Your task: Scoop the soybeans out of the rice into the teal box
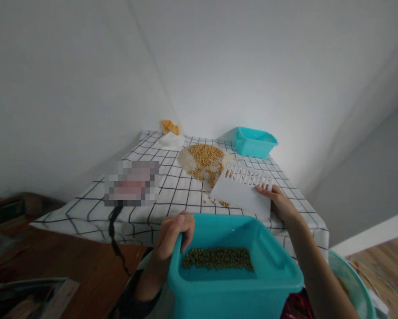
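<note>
My left hand (175, 235) is closed over the left rim of a turquoise plastic basin (238, 292), held at the table's near edge. A layer of small dark green beans (218, 258) lies on its bottom. My right hand (278, 201) grips the right side of a white slotted plastic board (238, 192), thumb on top and the other fingers partly hidden. The board is tilted, its row of slots along the far edge. Just beyond it, yellow soybeans (205, 155) lie heaped with whitish grains (186, 159). A few loose soybeans (224, 204) are beside the board's near left edge.
A second turquoise basin (256, 144) stands at the back right of the checked tablecloth (172, 195). At the back left are a white bag (170, 140) and a yellow cloth-like piece (170, 126). A pixelated item (132, 184) lies left. A translucent green tub (354, 283) is at lower right.
</note>
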### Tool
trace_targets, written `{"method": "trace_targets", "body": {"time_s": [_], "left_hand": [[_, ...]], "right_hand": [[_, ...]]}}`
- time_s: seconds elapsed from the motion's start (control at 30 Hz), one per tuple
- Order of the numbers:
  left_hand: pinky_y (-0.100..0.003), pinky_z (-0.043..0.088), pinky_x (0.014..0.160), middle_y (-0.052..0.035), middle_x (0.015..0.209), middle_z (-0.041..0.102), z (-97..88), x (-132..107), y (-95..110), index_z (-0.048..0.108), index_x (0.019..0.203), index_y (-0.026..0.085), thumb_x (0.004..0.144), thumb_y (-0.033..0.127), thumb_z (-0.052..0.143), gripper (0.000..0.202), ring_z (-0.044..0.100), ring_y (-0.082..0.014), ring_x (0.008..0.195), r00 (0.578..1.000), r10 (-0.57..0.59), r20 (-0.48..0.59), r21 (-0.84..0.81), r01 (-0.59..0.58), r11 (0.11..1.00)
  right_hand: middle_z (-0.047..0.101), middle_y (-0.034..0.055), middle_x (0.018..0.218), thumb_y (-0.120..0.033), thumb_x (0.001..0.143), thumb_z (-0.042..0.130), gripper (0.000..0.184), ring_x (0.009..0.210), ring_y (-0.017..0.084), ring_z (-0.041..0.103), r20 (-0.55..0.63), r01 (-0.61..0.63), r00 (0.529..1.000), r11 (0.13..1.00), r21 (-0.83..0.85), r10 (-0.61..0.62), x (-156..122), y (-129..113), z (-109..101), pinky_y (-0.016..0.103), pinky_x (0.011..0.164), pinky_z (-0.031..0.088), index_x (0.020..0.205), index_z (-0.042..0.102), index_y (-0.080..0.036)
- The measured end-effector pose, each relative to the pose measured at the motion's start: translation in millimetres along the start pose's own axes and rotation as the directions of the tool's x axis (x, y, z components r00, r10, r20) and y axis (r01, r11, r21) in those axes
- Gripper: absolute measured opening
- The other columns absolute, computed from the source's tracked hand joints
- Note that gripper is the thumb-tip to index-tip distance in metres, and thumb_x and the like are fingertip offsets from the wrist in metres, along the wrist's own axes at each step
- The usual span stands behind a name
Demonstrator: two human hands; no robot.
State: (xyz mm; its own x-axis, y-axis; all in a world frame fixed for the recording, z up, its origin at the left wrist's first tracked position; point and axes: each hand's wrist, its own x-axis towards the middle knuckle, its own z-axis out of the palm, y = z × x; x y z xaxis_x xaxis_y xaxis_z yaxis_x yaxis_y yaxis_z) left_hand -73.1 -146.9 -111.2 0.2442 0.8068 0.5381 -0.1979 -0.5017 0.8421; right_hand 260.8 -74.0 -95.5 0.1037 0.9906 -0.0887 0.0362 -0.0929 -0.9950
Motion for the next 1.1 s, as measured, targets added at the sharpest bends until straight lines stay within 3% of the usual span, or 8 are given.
{"method": "trace_targets", "body": {"time_s": [0.3, 0.5, 0.7, 0.93, 1.1], "left_hand": [[-0.040, 0.037, 0.075, 0.0008, 0.045, 0.042, 0.6, -1.4, 0.4, 0.039, 0.048, 0.023, 0.106, 0.026, 0.024, 0.061, 0.043, -0.0189, 0.052, 1.000, -0.010, -0.012, -0.003, 0.010, 1.000], [-0.039, 0.036, 0.075, 0.0012, 0.046, 0.041, 0.1, -2.3, 1.3, 0.040, 0.048, 0.023, 0.107, 0.026, 0.024, 0.060, 0.042, -0.0186, 0.053, 1.000, -0.020, -0.014, -0.016, 0.020, 1.000], [-0.038, 0.037, 0.076, 0.0005, 0.048, 0.045, -8.4, -0.3, -3.9, 0.042, 0.049, 0.023, 0.108, 0.031, 0.022, 0.063, 0.046, -0.0190, 0.055, 0.996, -0.009, 0.088, 0.019, 0.008, 1.000], [-0.038, 0.038, 0.076, 0.0009, 0.047, 0.043, -6.7, 0.4, -2.9, 0.041, 0.048, 0.023, 0.108, 0.032, 0.024, 0.063, 0.044, -0.0189, 0.054, 0.999, -0.008, 0.042, 0.008, 0.007, 1.000], [-0.039, 0.038, 0.078, 0.0003, 0.046, 0.044, -6.3, 0.5, 0.0, 0.040, 0.048, 0.023, 0.108, 0.031, 0.022, 0.063, 0.045, -0.0194, 0.054, 0.998, -0.032, 0.061, 0.041, 0.030, 0.999]], "right_hand": [[0.079, 0.0074, 0.104, -0.044, 0.072, 0.088, 0.048, 0.084, 0.025, 0.075, 0.074, -0.011, 0.997, 0.999, -0.032, 0.014, -1.7, -4.7, 1.9, 0.032, 0.069, 0.061, 0.111, 0.072, -0.022], [0.078, 0.0092, 0.115, -0.044, 0.075, 0.086, 0.044, 0.090, 0.024, 0.074, 0.150, -0.011, 0.989, 1.000, -0.012, 0.013, -1.1, -7.3, 6.4, 0.032, 0.075, 0.060, 0.110, 0.073, -0.021], [0.079, 0.0102, 0.108, -0.042, 0.072, 0.089, 0.045, 0.084, 0.021, 0.072, 0.224, -0.016, 0.974, 1.000, -0.018, 0.020, -1.5, -9.6, 11.8, 0.029, 0.069, 0.057, 0.106, 0.073, -0.018], [0.079, 0.0091, 0.102, -0.043, 0.070, 0.090, 0.044, 0.079, 0.020, 0.070, 0.270, -0.032, 0.962, 0.999, -0.013, 0.035, 3.7, -7.9, 8.3, 0.030, 0.069, 0.056, 0.102, 0.074, -0.019], [0.079, 0.0102, 0.100, -0.041, 0.067, 0.090, 0.042, 0.081, 0.022, 0.072, 0.401, -0.081, 0.913, 0.997, -0.011, 0.079, 16.4, -15.3, 13.7, 0.033, 0.073, 0.059, 0.098, 0.075, -0.018]]}}
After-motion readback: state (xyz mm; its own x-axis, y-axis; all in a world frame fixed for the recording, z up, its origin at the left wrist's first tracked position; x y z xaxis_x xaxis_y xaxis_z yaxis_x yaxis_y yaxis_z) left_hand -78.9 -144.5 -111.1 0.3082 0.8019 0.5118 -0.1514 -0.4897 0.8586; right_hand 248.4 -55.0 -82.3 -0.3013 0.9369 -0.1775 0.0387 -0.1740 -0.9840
